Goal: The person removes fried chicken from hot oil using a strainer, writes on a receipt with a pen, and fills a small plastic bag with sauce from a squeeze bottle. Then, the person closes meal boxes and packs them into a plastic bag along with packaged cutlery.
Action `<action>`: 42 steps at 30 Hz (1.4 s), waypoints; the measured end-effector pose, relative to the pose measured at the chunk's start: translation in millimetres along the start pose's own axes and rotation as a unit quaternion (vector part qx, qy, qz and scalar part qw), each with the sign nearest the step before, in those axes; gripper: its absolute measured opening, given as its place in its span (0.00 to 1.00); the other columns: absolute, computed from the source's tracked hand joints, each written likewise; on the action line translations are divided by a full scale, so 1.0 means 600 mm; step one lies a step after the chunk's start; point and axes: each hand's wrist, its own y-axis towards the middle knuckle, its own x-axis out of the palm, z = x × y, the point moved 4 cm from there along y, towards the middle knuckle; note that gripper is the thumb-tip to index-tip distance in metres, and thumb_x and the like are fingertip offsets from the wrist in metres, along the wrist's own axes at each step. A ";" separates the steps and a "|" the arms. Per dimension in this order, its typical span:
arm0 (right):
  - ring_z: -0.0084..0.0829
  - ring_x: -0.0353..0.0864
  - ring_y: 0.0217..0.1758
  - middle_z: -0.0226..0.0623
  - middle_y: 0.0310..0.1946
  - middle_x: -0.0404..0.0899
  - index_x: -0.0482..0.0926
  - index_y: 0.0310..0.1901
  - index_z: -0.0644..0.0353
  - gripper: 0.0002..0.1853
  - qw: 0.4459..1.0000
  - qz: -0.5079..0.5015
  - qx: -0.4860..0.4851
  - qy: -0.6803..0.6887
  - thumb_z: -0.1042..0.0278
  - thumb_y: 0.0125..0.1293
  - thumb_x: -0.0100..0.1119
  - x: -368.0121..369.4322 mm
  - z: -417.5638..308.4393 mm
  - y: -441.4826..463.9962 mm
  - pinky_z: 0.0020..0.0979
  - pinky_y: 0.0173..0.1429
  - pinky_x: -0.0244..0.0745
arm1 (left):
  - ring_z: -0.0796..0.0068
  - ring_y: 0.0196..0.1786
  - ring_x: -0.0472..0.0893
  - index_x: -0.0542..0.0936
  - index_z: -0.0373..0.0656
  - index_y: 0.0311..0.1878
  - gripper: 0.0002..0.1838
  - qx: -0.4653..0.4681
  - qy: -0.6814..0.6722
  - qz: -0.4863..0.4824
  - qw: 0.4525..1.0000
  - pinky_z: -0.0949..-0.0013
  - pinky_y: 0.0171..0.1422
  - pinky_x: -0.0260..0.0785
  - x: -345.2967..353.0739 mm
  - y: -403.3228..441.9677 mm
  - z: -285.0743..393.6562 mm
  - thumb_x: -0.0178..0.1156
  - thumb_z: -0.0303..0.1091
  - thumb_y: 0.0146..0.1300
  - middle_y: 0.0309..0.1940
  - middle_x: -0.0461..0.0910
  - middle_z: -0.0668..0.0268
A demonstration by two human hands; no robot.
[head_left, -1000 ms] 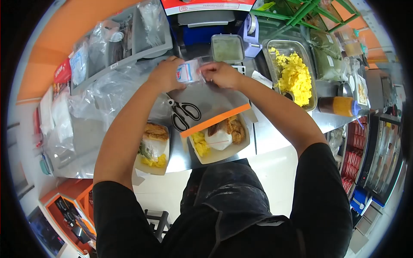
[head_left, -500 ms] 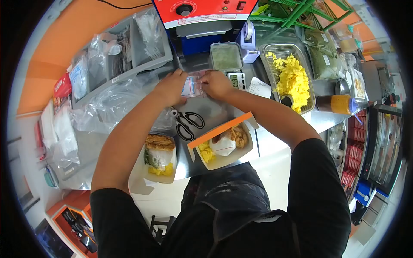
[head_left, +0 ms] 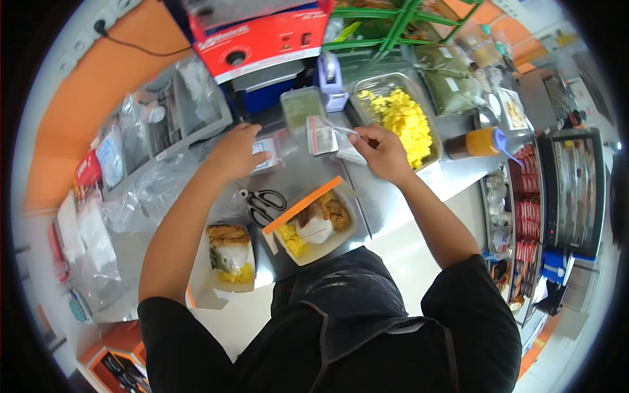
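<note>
My right hand (head_left: 381, 152) pinches the corner of a small clear zip-lock bag (head_left: 321, 136) with a red stripe, held up over the steel table. Fingers apart, my left hand (head_left: 237, 152) is beside a plastic packet (head_left: 268, 153) with a blue-and-white label; its thumb overlaps the packet's edge. Nearer my body stand two food boxes: one (head_left: 314, 226) with an orange flap, rice, fried chicken and yellow egg, and another (head_left: 230, 259) with similar food. Black-handled scissors (head_left: 263, 204) lie between my left hand and the boxes.
A clear tray of yellow scrambled egg (head_left: 401, 124) stands at the right, with a sauce bottle (head_left: 475, 143) past it. Behind are a lidded tub (head_left: 303, 108), a tape dispenser (head_left: 331, 85) and a red machine (head_left: 262, 39). A grey divided bin (head_left: 167, 124) is at the left.
My right hand has moved right, drawing a small zip-lock bag away from the packet. My left hand has let go of the packet and its fingers have spread. The view has shifted right.
</note>
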 end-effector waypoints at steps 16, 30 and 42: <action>0.36 0.84 0.40 0.41 0.41 0.84 0.82 0.50 0.59 0.16 0.976 0.083 -0.102 0.172 0.67 0.62 0.69 -0.057 -0.124 -0.132 0.33 0.47 0.78 | 0.86 0.24 0.73 0.81 0.34 0.38 0.16 0.111 -0.582 0.044 0.804 0.79 0.29 0.65 -0.051 -0.028 0.240 0.72 0.39 0.61 0.25 0.80 0.71; 0.21 0.78 0.36 0.33 0.35 0.81 0.84 0.44 0.61 0.09 0.946 0.213 0.034 0.242 0.65 0.68 0.65 -0.134 0.001 -0.372 0.26 0.41 0.73 | 0.68 0.49 0.83 0.73 0.32 0.61 0.28 0.114 -0.362 0.057 0.923 0.69 0.49 0.77 -0.059 -0.136 0.318 0.69 0.35 0.62 0.57 0.78 0.56; 0.33 0.81 0.42 0.35 0.38 0.80 0.82 0.44 0.58 0.13 0.928 0.367 -0.040 -0.042 0.64 0.60 0.72 -0.281 0.131 -0.669 0.33 0.45 0.78 | 0.84 0.34 0.79 0.80 0.36 0.42 0.07 0.092 -0.602 0.008 0.793 0.80 0.40 0.72 0.242 -0.189 0.765 0.59 0.31 0.71 0.31 0.80 0.69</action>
